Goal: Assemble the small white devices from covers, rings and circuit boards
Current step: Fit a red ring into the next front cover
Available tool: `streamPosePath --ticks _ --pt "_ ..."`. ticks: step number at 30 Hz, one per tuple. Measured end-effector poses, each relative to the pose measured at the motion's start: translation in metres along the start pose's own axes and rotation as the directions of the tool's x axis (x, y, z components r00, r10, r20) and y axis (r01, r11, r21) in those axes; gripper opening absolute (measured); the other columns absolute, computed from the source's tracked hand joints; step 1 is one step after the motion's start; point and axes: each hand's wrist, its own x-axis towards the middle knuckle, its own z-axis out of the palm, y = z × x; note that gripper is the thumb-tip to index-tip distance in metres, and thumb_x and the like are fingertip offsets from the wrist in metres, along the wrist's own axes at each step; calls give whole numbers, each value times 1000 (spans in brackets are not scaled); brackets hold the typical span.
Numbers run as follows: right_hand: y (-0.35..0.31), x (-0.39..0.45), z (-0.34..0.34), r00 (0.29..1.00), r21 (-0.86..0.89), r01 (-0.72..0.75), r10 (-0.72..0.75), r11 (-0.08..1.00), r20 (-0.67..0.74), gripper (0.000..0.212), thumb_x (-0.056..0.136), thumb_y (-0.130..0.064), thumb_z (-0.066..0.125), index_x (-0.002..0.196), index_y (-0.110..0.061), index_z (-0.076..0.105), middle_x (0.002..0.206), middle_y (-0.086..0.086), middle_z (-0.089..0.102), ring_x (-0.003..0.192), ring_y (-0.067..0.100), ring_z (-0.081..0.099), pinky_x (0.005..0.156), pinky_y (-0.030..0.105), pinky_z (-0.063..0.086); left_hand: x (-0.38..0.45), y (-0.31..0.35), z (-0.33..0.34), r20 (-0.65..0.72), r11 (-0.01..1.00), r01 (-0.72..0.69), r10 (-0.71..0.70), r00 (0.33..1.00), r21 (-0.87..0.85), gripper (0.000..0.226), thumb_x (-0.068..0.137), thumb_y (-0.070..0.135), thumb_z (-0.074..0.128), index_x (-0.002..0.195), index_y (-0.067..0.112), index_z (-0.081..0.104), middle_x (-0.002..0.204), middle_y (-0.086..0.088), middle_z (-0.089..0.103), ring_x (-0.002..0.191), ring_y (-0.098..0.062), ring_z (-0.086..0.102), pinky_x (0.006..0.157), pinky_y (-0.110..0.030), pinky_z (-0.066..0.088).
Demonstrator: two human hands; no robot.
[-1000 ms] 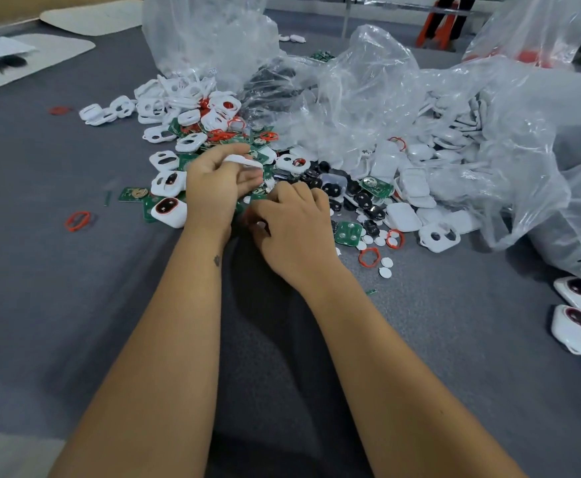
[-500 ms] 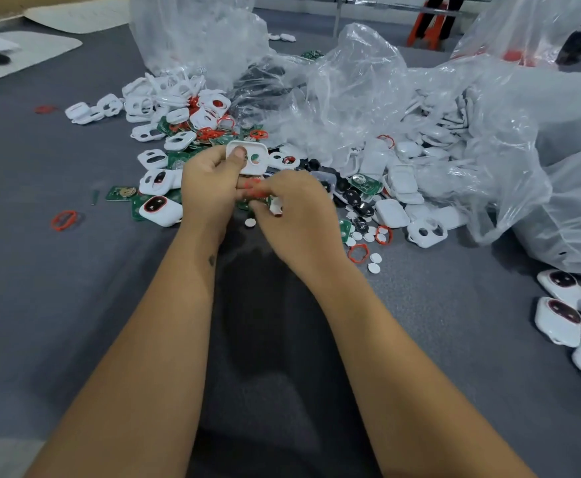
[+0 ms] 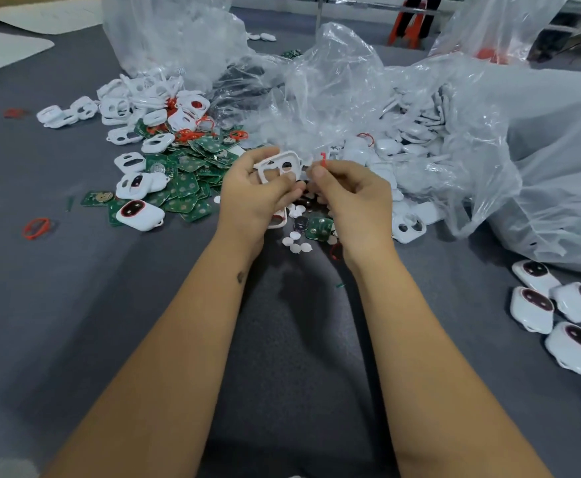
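Observation:
My left hand (image 3: 252,194) holds a white cover (image 3: 282,166) with a round hole, lifted above the parts pile. My right hand (image 3: 351,194) pinches a thin red ring (image 3: 322,158) just to the right of the cover. Green circuit boards (image 3: 187,182) lie in a heap left of my hands, with white covers (image 3: 133,98) and red rings (image 3: 192,134) behind them. Small white discs (image 3: 296,243) and one green board (image 3: 320,227) lie on the grey cloth under my hands.
Several finished white devices (image 3: 554,315) with dark windows lie at the right edge, and two more (image 3: 140,213) sit at the left. Big clear plastic bags (image 3: 454,115) full of white parts fill the back and right. A loose red ring (image 3: 36,228) lies far left.
Both hands have risen off the pile and come up together. The left hand turned the white cover toward me, and the right hand brought up a red ring beside it.

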Motion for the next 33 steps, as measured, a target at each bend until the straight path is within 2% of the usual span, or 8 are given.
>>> streamPosePath --ticks 4,10,15,18,24,28,31,33 --pt "1 1 -9 998 62 27 -23 998 -60 27 79 -2 75 89 -17 55 75 1 74 76 15 71 74 27 57 -4 -2 18 -26 999 -2 1 1000 -42 11 96 -1 54 106 2 58 92 -15 66 71 -15 71 66 -21 57" --pt "0 3 -11 999 99 10 -7 995 -32 16 82 -7 75 95 -15 72 75 -5 73 74 7 67 71 19 52 -5 -3 10 -52 984 -107 115 992 142 9 89 2 67 86 10 64 74 -3 63 58 -5 62 55 -17 51" --pt "-2 7 -15 959 416 -284 253 864 129 9 92 -11 63 97 -11 69 75 -3 65 62 8 52 58 17 46 -7 -3 5 -38 987 -139 142 989 84 21 93 -3 58 93 12 43 82 -15 66 62 -18 71 58 -25 56" --pt "-3 8 -19 918 543 -394 294 741 266 15 95 -4 52 95 -5 67 78 4 65 63 9 54 60 15 50 -11 -8 8 25 962 -201 200 979 187 26 96 -5 45 99 20 48 90 -15 60 61 -14 66 59 -24 55" --pt "0 6 -20 935 508 -341 232 791 268 20 94 7 50 98 -3 67 79 8 72 65 8 65 65 15 54 -17 -8 12 82 932 -190 173 982 310 18 95 1 52 98 10 68 91 1 68 67 -3 63 59 -18 51" --pt "0 6 -19 964 452 -242 159 859 214 18 93 7 53 95 -5 65 79 8 73 66 12 67 65 18 55 -20 -7 12 77 894 -251 240 968 371 13 90 8 64 96 17 72 104 -9 68 80 -15 61 73 -31 53" --pt "0 6 -18 974 448 -202 130 871 185 16 92 7 55 91 -5 66 76 6 73 69 14 69 65 19 56 -23 -6 12 136 815 -377 354 925 441 23 83 10 71 88 31 68 103 -8 63 85 3 56 77 -13 44" --pt "0 6 -18 978 435 -189 126 880 169 16 91 7 57 92 -5 67 73 5 72 68 13 69 63 19 55 -24 -6 13 168 771 -429 399 901 470 22 80 6 73 91 26 71 100 -13 62 81 8 54 73 -6 41"
